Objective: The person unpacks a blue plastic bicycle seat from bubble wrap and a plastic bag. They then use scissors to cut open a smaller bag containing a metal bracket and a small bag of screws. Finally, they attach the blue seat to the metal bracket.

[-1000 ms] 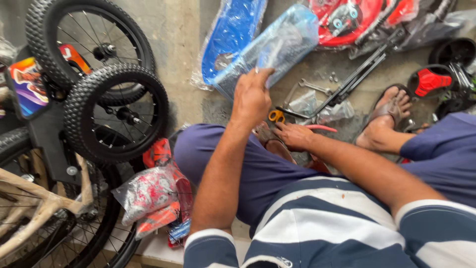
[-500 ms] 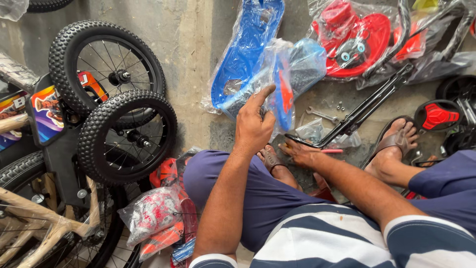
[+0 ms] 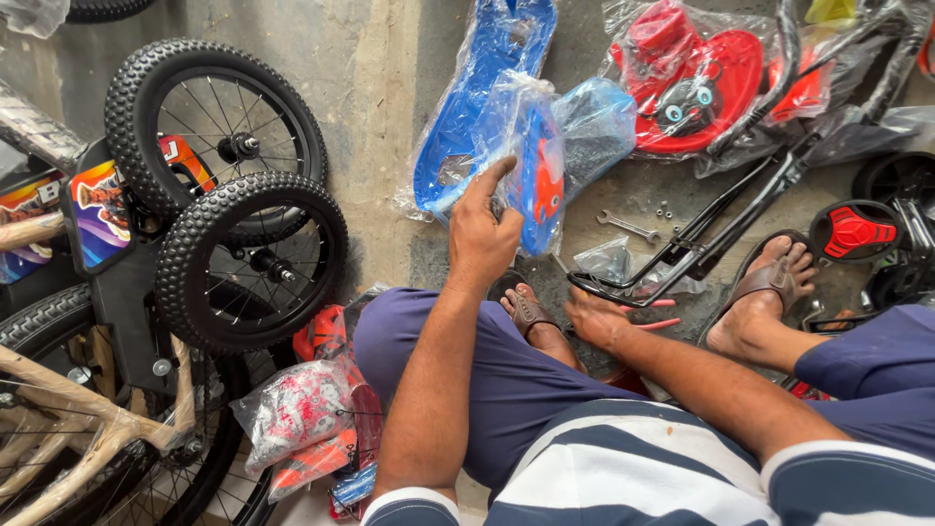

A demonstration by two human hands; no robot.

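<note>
Left hand [image 3: 482, 229], just above the frame's centre, pinching the clear plastic bag with a blue and orange moulded part inside [image 3: 536, 166], fingers closed on the film near its lower edge, index finger stretched up along it; bag lifted slightly off the grey concrete floor [image 3: 380, 97], leaning against the long blue plastic shell in its own wrapper [image 3: 487, 78] at upper centre. Right hand [image 3: 596, 319], right of centre and low, resting on the floor beside the bent black metal tube frame [image 3: 701, 229], fingers curled loosely; whether anything sits under the palm, impossible to tell. Likely trouble: thin film tearing under a one-handed pinch and dropping the part onto the small silver spanner [image 3: 628, 227] and loose nuts [image 3: 664, 209] just to the right, scattering them. Also possible: bag dragging the blue shell sideways, given the contact between the two. Sandalled foot [image 3: 526, 310] directly beneath the lifted bag, so any slip likely to land there. Knobbly black spoked wheels [image 3: 248, 258] at left, well apart, no hazard. Red wrapped parts [image 3: 696, 83] at upper right near enough to snag if swung wide.
</note>
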